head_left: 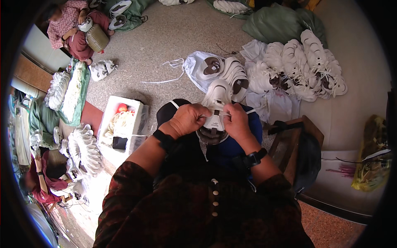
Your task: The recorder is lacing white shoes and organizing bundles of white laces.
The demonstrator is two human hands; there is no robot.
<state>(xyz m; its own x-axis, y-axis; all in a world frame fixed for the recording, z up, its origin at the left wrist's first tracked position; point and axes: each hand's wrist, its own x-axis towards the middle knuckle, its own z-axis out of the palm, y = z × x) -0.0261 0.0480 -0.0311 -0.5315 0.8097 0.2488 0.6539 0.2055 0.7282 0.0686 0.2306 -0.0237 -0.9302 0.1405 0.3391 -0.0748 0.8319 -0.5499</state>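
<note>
A white shoe upper (217, 96) lies over my lap with its toe pointing away from me and its dark inner lining showing at the near end. At the left edge of its lacing, my left hand (189, 119) is closed in a pinch. My right hand (238, 123) pinches at the opposite edge, level with the left. Thin white lace seems to run into the fingers of both hands, though the fingertips cover most of it. Between them the tongue (215, 123) shows, with a dark loop. A loose lace end hangs below my left hand.
Beyond my knees lie more uppers (236, 76) on a white cloth bag (197, 68). Rows of uppers (300, 66) fill the right. A white box (108, 144) of laces stands left, a wooden stool (289, 144) right. Two people (74, 29) sit at the left side.
</note>
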